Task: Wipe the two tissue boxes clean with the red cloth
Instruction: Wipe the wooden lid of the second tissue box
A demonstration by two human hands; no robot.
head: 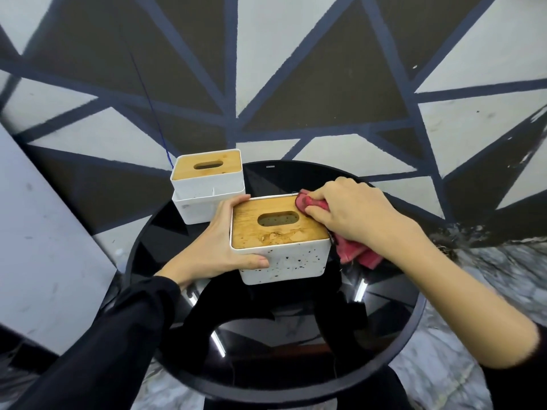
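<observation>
The near box (281, 241), white with a wooden lid and dark specks on its front wall, stands near the middle of the round black bench (393, 344). The red cloth (316, 207) lies on the lid's far right corner and hangs down the box's right side. The right hand (355, 214) presses the cloth onto the lid, its fingers curled over the cloth and bunching it. The left hand (219, 247) grips the box's left side, fingers held together along the far wall and the thumb on the front edge. The far box (207, 184), also white with a wooden lid, stands just behind and to the left, at the bench's far edge, apart from the near one. Behind the bench is a floor (325, 69) patterned in grey and dark triangles.
</observation>
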